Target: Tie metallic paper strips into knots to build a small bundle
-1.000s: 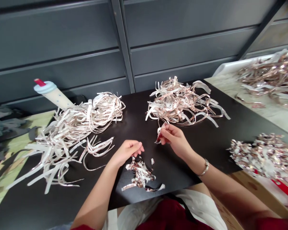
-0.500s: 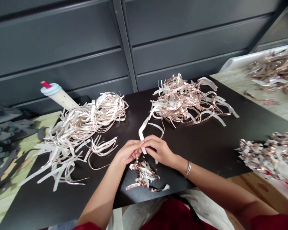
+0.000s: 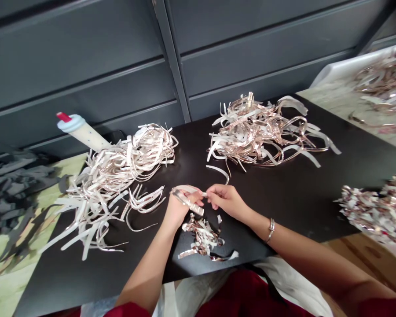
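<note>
Between my two hands is a white and rose-gold foil strip [image 3: 188,202]. My left hand [image 3: 181,203] is closed on it, with the strip looping over the back of the fingers and hanging past them. My right hand [image 3: 225,199] pinches the strip's other end just beside the left fingertips. Right below lies a small heap of short, curled foil pieces [image 3: 203,237] on the black table [image 3: 145,259]. One loose thin strip [image 3: 220,170] lies above my right hand. The fingers hide part of the held strip.
Long strips form a pile at left [image 3: 119,167] and another pile at back right [image 3: 254,132]. A pale tumbler with a red straw [image 3: 86,132] leans behind the left pile. Shredded foil [image 3: 379,209] heaps at right, dark scraps [image 3: 16,185] far left. Grey panels [image 3: 102,48] stand behind.
The strip has come away from the back-right pile and now loops over my left hand. My hands have moved slightly apart. The view has shifted a little.
</note>
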`<state>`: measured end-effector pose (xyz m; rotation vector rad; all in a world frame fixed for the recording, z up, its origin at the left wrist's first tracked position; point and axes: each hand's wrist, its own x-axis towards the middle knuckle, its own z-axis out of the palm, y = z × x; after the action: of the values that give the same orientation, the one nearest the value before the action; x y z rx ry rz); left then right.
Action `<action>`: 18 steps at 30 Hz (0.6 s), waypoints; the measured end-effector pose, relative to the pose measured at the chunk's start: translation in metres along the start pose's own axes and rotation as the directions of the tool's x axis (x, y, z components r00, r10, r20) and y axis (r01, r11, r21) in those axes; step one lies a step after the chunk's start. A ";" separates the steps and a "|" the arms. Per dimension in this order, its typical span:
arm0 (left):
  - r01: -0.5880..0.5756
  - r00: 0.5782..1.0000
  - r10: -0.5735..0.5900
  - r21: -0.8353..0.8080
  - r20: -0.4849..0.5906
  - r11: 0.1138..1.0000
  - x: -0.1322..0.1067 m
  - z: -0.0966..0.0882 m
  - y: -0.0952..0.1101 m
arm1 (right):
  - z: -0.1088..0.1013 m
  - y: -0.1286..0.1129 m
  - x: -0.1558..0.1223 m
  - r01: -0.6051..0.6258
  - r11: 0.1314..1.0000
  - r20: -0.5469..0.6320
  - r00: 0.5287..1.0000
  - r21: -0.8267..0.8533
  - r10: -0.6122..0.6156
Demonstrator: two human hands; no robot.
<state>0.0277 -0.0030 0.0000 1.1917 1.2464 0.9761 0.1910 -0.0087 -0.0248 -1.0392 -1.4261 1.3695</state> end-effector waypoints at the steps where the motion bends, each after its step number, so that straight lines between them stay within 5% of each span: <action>1: 0.017 0.999 -0.018 0.022 0.031 1.000 -0.001 0.000 0.001 | 0.000 0.000 0.000 0.021 0.999 -0.010 1.000 -0.035 -0.022; 9: 0.066 0.998 -0.065 0.125 -0.012 0.990 -0.006 0.008 0.009 | -0.001 -0.002 -0.006 0.354 0.778 -0.051 0.896 -0.519 -0.442; 18: -0.032 0.999 0.025 0.186 0.040 0.982 -0.012 0.009 0.010 | 0.000 0.005 -0.006 0.411 0.700 -0.015 0.857 -0.584 -0.515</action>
<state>0.0363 -0.0141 0.0114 1.3710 1.3161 0.8674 0.1923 -0.0143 -0.0305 -1.0216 -1.8500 0.4639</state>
